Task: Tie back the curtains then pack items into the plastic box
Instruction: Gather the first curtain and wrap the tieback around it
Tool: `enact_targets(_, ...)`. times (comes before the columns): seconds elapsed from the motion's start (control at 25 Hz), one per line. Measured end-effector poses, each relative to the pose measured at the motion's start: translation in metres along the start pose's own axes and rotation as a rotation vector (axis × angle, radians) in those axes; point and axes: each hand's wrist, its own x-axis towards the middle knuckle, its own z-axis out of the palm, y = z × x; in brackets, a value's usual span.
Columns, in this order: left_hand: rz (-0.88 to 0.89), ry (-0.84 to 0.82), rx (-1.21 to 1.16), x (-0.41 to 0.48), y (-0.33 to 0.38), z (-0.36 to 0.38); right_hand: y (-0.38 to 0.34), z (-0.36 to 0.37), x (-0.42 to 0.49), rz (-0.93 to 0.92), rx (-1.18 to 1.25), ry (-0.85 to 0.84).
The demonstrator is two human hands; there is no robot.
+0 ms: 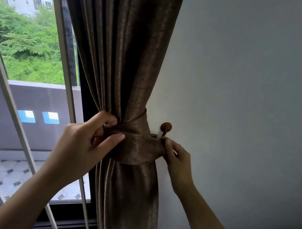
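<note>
Looking through the head camera, I count 1 brown curtain (120, 51), hanging between the window (29, 48) on the left and the pale wall (247, 89) on the right. It is gathered into 1 bundle at mid height, and 1 band (141, 150) of the same brown cloth wraps across its front. Both of the 2 hands are up at that band. The left grip (86, 140) is clamped on the left edge of the bundle, fingers curled into the folds and thumb lying on the band. The right grip (177, 157) is pinched together on the band's right end, touching the stem just below 1 round wooden knob (166, 127) fixed to the wall. I cannot tell whether the band's end is hooked over that stem. A thin cord runs from the upper edge of the band up round the curtain. Beyond the glass, 2 blue-and-white squares (26, 116) sit side by side on the balcony wall.
</note>
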Motion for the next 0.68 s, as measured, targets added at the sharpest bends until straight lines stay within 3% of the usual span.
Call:
enact_targets(0.16, 0.022, -0.004, -0.011, 0.002, 0.001, 0.002, 0.015, -0.006, -0.002, -0.184, -0.218, -0.003)
enact_targets(0.44, 0.054, 0.026, 0.019, 0.003, 0.012, 0.018, 0.013, 0.001, 0.008, -0.195, -0.240, 0.068)
enact_targets(0.68, 0.060, -0.023, 0.018, 0.004, 0.007, 0.011, 0.003, -0.005, 0.026, -0.218, -0.447, 0.137)
